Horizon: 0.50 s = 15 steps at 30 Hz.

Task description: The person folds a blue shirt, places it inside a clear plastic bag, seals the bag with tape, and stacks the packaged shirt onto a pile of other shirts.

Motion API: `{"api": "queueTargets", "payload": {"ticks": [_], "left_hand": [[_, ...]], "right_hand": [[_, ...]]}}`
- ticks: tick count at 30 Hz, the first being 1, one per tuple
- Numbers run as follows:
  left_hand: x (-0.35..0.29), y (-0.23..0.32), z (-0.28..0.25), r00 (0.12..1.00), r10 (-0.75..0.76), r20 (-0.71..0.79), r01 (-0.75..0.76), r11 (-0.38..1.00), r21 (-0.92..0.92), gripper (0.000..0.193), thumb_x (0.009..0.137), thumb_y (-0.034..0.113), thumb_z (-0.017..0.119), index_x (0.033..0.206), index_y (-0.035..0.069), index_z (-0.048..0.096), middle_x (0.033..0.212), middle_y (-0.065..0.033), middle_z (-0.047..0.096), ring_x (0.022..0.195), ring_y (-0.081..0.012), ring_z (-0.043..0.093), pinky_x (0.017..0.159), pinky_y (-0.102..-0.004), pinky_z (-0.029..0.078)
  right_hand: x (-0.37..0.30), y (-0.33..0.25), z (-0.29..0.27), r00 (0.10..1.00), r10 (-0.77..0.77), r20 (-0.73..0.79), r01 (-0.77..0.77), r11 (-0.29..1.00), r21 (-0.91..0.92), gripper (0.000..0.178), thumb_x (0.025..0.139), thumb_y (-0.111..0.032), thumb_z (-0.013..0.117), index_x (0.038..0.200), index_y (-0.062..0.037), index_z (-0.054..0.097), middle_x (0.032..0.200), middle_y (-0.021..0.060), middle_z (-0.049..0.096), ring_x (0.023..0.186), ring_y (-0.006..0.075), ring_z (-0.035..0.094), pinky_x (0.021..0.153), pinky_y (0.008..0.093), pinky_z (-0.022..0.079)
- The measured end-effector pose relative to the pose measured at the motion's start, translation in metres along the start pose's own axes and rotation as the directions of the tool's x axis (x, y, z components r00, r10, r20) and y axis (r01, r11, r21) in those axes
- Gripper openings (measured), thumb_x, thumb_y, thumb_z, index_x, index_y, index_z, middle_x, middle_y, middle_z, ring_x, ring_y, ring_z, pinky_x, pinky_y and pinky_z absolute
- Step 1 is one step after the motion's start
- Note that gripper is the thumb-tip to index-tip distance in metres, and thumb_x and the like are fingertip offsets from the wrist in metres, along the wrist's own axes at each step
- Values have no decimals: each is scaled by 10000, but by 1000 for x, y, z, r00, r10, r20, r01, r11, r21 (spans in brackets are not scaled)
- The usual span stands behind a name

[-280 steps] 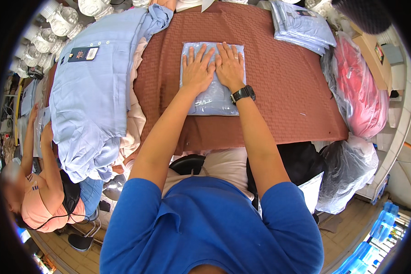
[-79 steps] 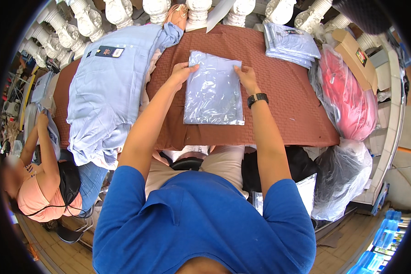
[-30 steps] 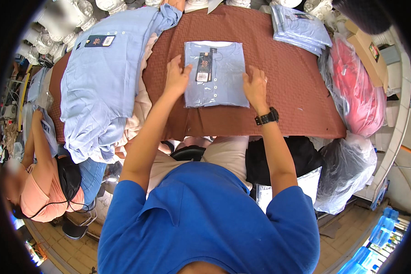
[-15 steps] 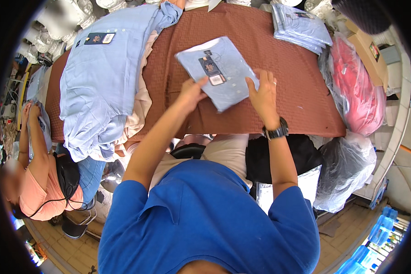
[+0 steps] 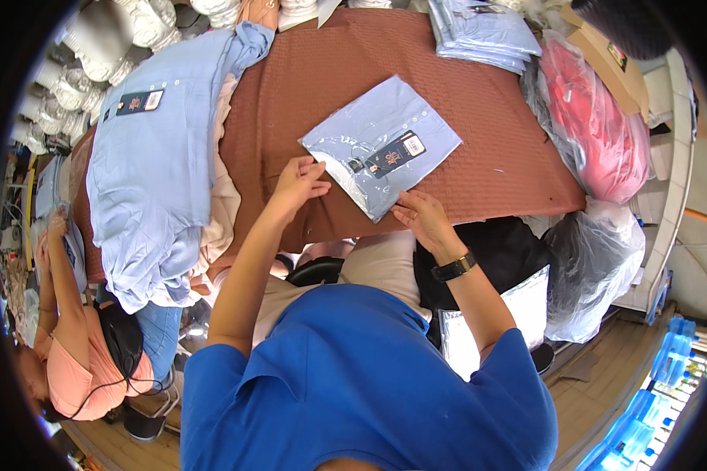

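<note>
A folded light-blue shirt in a clear plastic bag (image 5: pixel 416 114) lies front up on the brown tablecloth, its collar end toward me. A dark hang tag (image 5: pixel 397 154) with a white label shows through the plastic. My left hand (image 5: pixel 297 187) is open beside the bag's near left edge, fingertips at the plastic. At the near right edge is my right hand (image 5: pixel 426 221), wearing a dark wristwatch; its fingers are partly bent, apart, and touch the edge without a visible firm grip.
An unbagged light-blue shirt (image 5: pixel 153 149) with a tag lies over beige cloth (image 5: pixel 224 196) at left. Bagged shirts (image 5: pixel 483 35) are stacked at the far right, near red goods in clear plastic (image 5: pixel 593 118). A person in a peach top (image 5: pixel 94 361) works at far left.
The bagged shirt has turned around, so its collar end now points toward me, and it lies flat. My hands have come back to its near edges.
</note>
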<state>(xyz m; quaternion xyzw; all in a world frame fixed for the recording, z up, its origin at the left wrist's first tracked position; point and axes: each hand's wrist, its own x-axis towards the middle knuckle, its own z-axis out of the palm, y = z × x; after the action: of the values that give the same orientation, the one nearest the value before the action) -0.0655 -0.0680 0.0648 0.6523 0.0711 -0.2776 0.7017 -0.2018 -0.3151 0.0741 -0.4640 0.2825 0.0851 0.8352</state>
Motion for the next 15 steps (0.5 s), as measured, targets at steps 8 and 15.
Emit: {"api": "queueTargets", "payload": {"ticks": [8, 15], "left_hand": [[-12, -3, 37, 963, -167, 210, 212, 954, -213, 448, 936, 124, 712, 1302, -47, 516, 1196, -158, 646, 1082, -253, 665, 935, -370, 577], [-14, -17, 58, 968, 15, 249, 73, 938, -339, 454, 923, 64, 705, 1319, -41, 512, 1269, -129, 631, 1125, -227, 656, 986, -371, 562]], "right_hand": [[25, 10, 14, 999, -32, -17, 35, 970, 242, 271, 964, -169, 670, 1180, -19, 604, 1149, 89, 649, 1002, 171, 610, 873, 324, 494], [35, -4, 34, 975, -56, 216, -37, 914, 405, 393, 971, -167, 641, 1318, -11, 545, 1280, 123, 621, 1166, 263, 619, 976, 413, 536]]}}
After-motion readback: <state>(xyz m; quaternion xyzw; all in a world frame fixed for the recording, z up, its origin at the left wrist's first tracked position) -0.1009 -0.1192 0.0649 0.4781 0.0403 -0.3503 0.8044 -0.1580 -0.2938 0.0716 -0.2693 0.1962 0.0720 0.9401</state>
